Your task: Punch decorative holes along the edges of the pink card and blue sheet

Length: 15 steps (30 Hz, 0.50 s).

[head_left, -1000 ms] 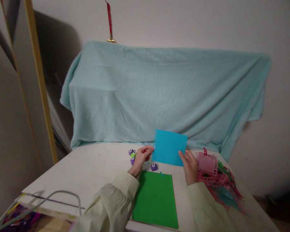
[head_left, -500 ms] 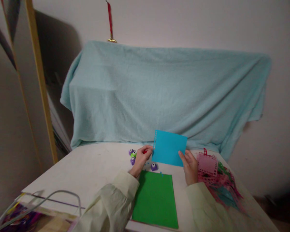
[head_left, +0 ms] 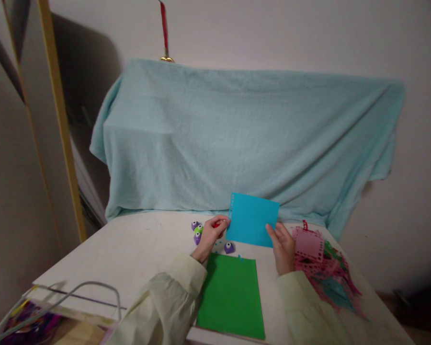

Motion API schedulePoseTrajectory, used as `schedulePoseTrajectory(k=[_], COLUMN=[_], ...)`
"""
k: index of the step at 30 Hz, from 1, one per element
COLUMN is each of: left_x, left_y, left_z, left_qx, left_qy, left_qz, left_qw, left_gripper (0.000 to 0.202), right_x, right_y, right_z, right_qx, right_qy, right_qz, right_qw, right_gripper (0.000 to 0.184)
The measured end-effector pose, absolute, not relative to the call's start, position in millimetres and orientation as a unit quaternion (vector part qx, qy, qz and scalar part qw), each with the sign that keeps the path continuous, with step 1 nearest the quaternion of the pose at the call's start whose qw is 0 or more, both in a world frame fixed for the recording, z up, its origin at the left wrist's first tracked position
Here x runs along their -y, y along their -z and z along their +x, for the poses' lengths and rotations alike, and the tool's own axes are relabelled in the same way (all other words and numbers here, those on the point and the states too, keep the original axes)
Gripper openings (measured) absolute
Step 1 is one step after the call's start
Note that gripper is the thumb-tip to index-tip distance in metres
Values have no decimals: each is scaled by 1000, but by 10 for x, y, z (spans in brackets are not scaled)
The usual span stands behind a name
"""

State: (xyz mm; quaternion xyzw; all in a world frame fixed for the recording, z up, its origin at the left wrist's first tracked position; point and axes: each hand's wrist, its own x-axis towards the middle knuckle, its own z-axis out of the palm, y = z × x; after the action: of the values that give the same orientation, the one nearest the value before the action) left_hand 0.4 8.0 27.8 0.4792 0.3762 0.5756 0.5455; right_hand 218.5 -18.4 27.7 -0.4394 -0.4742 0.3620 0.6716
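Note:
My right hand (head_left: 282, 247) pinches the lower right corner of a blue sheet of paper (head_left: 252, 219) and holds it upright above the table. A row of small punched holes runs down the sheet's left edge. My left hand (head_left: 211, 235) is closed on a small red punch (head_left: 216, 224) pressed against that left edge. Below the hands a green sheet (head_left: 231, 297) lies flat on the white table (head_left: 136, 254). Purple and green punches (head_left: 197, 230) sit just left of my left hand, and one purple punch (head_left: 229, 247) lies under the blue sheet.
A heap of pink and teal punched paper scraps (head_left: 323, 268) lies at the right of the table. A pale blue blanket (head_left: 244, 139) drapes something behind the table. A clear bag with handles (head_left: 53, 306) sits at the near left corner. A wooden post (head_left: 57, 115) stands left.
Almost nothing has moved. My left hand with the red punch has shifted very slightly along the blue sheet's left edge; my right hand keeps its hold.

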Motion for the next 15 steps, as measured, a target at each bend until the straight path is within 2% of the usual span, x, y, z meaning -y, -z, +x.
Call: schedulePoseTrajectory(k=[15], left_x=[-122], left_y=[-221], left_z=[16], left_qx=[-390], left_qy=[-564], left_qz=[500], left_qw=[529], left_gripper=[30], right_x=[168], right_y=[-235], right_z=[2199], right_qx=[485], right_qy=[-341], right_qz=[-449], right_qw=[668], right_gripper=[31])
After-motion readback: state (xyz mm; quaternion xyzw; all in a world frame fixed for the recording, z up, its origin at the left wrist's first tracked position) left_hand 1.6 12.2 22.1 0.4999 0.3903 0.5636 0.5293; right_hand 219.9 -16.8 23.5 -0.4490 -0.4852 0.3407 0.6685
